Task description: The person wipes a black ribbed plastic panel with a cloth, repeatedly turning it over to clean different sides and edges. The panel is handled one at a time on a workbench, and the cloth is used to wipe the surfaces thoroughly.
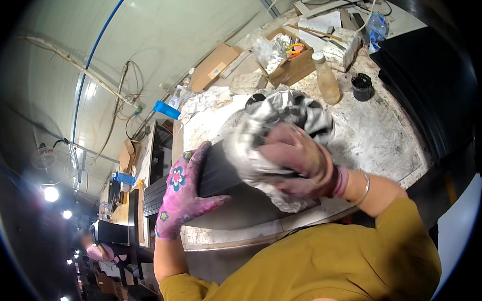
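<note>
A stack of dark, slightly curved panels (232, 204) lies across the near side of the worktable, its layered edges showing at the left. My left hand (180, 197), in a pink flowered glove, rests flat on the left part of the stack with its thumb spread from the fingers. My right hand (300, 161), gloved in a duller pink, grips a crumpled white and grey cloth (248, 142) over the stack's right end. The cloth is bunched around that hand and partly blurred, and it covers part of the panels.
Beyond the cloth stand a bottle with a white cap (326, 81) and a small black pot (362, 87). A cardboard box (291, 68) with clutter sits farther back. Another dark stack (430, 85) is at the right. A person (98, 252) is at the far left.
</note>
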### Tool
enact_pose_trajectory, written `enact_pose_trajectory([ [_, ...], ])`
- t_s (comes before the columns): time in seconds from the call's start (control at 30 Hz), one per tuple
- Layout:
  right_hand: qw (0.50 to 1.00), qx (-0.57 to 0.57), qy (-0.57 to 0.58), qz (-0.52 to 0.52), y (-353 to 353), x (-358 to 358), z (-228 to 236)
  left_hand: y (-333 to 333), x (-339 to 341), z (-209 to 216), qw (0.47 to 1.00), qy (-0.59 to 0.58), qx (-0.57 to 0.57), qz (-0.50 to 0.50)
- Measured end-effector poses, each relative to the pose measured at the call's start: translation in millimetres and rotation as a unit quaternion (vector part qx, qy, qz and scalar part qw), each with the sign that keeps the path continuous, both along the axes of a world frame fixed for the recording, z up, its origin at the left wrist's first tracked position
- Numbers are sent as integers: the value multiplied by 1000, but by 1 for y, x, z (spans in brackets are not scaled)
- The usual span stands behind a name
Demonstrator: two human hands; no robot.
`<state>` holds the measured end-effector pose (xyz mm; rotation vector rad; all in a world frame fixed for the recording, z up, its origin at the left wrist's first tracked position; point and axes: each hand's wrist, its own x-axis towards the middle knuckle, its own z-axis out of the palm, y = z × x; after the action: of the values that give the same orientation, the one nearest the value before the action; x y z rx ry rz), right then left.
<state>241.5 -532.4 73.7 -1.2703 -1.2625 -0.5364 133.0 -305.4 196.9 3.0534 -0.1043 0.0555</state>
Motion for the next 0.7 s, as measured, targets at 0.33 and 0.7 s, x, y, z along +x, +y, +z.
enact_pose_trajectory([
  [0.33,998,51,25,36,-10,6,27,6,-2,-5,1000,0,-2,-6],
  [0.7,995,36,97,7,-29,7,-38,-1,-5,-1,1000,-2,3,-9],
])
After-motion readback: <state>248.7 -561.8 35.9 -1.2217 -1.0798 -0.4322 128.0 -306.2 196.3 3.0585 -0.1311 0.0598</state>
